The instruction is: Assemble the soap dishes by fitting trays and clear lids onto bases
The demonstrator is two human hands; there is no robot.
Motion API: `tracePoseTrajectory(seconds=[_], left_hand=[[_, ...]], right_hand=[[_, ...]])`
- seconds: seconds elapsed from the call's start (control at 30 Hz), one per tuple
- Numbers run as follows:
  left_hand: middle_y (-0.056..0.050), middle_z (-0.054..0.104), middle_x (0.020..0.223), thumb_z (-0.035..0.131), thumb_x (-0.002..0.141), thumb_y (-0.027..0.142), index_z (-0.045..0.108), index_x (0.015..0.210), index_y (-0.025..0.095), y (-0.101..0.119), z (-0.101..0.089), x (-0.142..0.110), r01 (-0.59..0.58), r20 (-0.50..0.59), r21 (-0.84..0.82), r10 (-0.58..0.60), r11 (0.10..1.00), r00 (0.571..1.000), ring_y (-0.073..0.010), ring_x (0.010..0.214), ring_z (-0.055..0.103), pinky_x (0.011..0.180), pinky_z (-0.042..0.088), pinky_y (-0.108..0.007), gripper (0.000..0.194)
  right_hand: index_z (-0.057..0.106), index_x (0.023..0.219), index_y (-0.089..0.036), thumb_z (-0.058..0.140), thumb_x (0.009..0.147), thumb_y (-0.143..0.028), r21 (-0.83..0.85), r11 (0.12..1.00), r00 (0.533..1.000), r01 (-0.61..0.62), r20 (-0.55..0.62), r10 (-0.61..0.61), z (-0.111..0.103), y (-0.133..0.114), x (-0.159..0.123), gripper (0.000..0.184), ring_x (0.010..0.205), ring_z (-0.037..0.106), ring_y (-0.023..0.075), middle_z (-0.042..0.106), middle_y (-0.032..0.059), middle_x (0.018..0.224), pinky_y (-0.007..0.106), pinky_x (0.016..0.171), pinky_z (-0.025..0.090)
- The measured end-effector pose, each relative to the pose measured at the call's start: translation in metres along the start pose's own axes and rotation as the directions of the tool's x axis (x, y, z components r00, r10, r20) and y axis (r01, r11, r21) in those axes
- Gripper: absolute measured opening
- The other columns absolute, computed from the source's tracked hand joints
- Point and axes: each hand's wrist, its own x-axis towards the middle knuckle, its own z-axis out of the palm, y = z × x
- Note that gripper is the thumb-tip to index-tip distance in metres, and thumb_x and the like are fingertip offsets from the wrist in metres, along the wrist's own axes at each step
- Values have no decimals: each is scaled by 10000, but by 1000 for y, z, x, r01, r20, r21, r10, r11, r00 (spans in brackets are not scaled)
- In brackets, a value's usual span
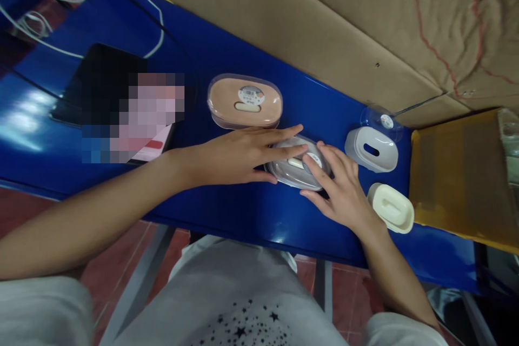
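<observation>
On the blue table, a grey oval box with a clear lid (288, 175) lies under both of my hands. My left hand (239, 155) reaches over its left end with fingers stretched out and apart, one fingertip near the pale slot in the lid's middle. My right hand (338, 186) grips the right end, fingers over the top and the round label, thumb at the near edge. Behind my left hand stands a peach oval box (221, 111) with a clear lid and a round label.
To the right are a white oval piece with a slot (353, 148), a clear lid (368, 117) and a cream oval tray (377, 200). A cardboard box (454, 184) borders them. A dark device (105, 65), partly blurred out, and a white cable (160, 27) lie left.
</observation>
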Motion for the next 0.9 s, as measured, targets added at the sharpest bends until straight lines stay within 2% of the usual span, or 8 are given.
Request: tracePoseTrajectory(seconds=[0.3,0.53,0.77,0.9], left_hand=[[-182,372,1784,850,970,312,405,1718,292,2,2,3,11,-32,-69,-14,998,999,-371,1599,474,1275,474,-552,871],[-201,364,1783,827,990,342,395,1718,270,1,3,3,13,-13,-32,-14,999,1000,-382,1602,463,1275,465,-569,850],[-207,368,1779,816,998,335,397,1712,256,4,2,3,26,-1,-16,-26,1000,1000,-386,1605,454,1286,450,-562,832],[-215,395,1761,817,998,357,406,1708,256,3,4,3,8,-15,-8,-8,1000,1000,-397,1581,484,1265,473,-568,827]], right_hand=[[75,1783,-438,651,1068,-508,4,1000,1000,6,-7,-6,0,0,1,921,1571,432,446,336,140,1805,669,1199,435],[81,1792,-391,669,1065,-488,-36,999,1000,9,0,-9,-2,-3,0,940,1570,435,446,382,180,1768,663,1196,443],[151,1785,-402,701,1052,-456,105,994,1000,-1,-27,4,1,-2,0,917,1613,372,430,320,151,1797,677,1259,397],[135,1781,-431,694,1049,-479,80,997,1000,-2,-18,3,1,0,0,922,1609,382,435,315,138,1803,684,1246,410]])
